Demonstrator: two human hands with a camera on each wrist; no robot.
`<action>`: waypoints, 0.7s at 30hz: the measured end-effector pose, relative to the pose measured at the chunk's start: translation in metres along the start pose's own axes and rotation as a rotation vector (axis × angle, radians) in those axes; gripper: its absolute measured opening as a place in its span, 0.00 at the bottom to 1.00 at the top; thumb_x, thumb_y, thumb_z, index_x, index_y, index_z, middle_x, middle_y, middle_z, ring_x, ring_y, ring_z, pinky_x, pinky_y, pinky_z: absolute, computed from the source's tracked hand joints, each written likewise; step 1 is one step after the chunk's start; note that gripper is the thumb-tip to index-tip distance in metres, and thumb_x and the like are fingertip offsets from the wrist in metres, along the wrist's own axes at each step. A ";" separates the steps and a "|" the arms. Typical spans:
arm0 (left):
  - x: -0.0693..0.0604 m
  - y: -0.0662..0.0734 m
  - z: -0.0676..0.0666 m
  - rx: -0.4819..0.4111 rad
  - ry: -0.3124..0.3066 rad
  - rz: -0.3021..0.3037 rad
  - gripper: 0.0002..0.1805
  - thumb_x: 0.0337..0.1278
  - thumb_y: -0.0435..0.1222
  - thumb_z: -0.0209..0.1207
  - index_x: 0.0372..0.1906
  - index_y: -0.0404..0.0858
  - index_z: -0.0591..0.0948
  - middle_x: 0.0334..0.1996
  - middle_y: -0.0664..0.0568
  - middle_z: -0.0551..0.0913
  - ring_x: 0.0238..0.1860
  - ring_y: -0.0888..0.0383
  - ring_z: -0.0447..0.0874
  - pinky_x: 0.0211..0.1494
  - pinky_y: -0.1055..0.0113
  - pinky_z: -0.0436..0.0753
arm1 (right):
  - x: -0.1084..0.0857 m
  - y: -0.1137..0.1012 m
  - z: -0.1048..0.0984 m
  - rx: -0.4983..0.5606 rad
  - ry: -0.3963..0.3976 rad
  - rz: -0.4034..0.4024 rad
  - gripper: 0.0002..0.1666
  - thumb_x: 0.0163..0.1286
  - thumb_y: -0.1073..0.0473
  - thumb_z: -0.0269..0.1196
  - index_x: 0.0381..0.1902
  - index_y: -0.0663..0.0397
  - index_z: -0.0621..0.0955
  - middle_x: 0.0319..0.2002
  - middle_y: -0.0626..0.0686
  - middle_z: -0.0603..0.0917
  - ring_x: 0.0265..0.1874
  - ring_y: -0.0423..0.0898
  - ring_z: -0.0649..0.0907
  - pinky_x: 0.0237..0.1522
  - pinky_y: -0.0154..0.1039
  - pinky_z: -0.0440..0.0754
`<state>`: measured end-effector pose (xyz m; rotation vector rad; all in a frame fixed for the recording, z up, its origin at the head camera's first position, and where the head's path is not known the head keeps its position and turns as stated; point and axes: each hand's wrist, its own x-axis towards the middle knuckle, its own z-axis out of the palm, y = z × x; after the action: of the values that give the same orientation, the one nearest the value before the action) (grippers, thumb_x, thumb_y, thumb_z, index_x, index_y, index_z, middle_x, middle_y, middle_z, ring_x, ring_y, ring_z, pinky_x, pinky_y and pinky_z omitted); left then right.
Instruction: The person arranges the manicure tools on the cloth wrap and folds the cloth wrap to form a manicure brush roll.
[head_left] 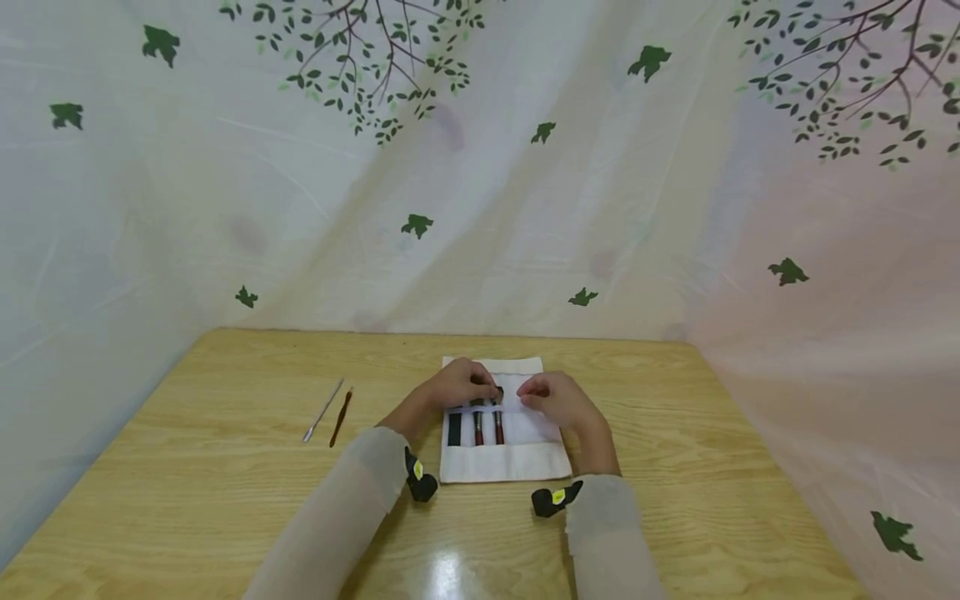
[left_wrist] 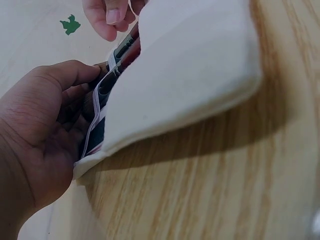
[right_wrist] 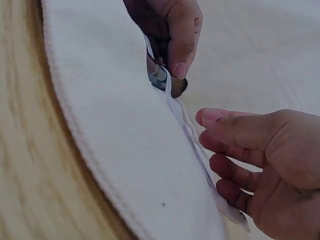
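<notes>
"What's that person doing?"
"Settling a brush (head_left: 499,428) under the band (head_left: 517,409) of the cloth case (head_left: 506,463), I'd guess. The left hand (head_left: 459,385) seems to pinch its bristles, just beyond the band; the handle points back towards the person."
"And the right hand (head_left: 561,402)?"
"Loosely curled, holding nothing, near the case's edge. Next probably calls for a gentle straightening."

Wood-grain table (head_left: 712,433), pale draped backdrop (head_left: 480,183), green birds (head_left: 417,226), leafy branches (head_left: 392,52)
</notes>
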<state>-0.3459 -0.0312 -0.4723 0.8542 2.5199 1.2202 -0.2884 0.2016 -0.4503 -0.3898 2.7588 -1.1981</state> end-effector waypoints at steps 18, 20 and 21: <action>0.001 -0.005 0.002 0.010 0.020 0.011 0.08 0.66 0.40 0.66 0.38 0.40 0.90 0.37 0.57 0.88 0.38 0.64 0.78 0.44 0.69 0.77 | 0.003 0.009 0.007 0.008 -0.074 0.041 0.04 0.67 0.64 0.71 0.40 0.52 0.88 0.35 0.46 0.85 0.37 0.43 0.80 0.46 0.43 0.78; 0.002 -0.006 0.002 0.008 0.021 0.014 0.08 0.66 0.40 0.66 0.39 0.40 0.90 0.37 0.57 0.88 0.38 0.63 0.78 0.44 0.68 0.77 | 0.003 0.009 0.008 0.003 -0.076 0.047 0.03 0.67 0.63 0.71 0.39 0.51 0.87 0.34 0.46 0.84 0.36 0.43 0.79 0.46 0.43 0.77; 0.002 -0.006 0.002 0.008 0.022 0.013 0.08 0.66 0.40 0.66 0.39 0.40 0.90 0.37 0.57 0.88 0.38 0.63 0.78 0.44 0.68 0.77 | 0.004 0.009 0.008 0.004 -0.078 0.051 0.03 0.67 0.62 0.71 0.38 0.52 0.87 0.34 0.46 0.84 0.36 0.44 0.79 0.46 0.43 0.77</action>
<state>-0.3487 -0.0313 -0.4781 0.8654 2.5415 1.2310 -0.2922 0.2013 -0.4625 -0.3562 2.6836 -1.1511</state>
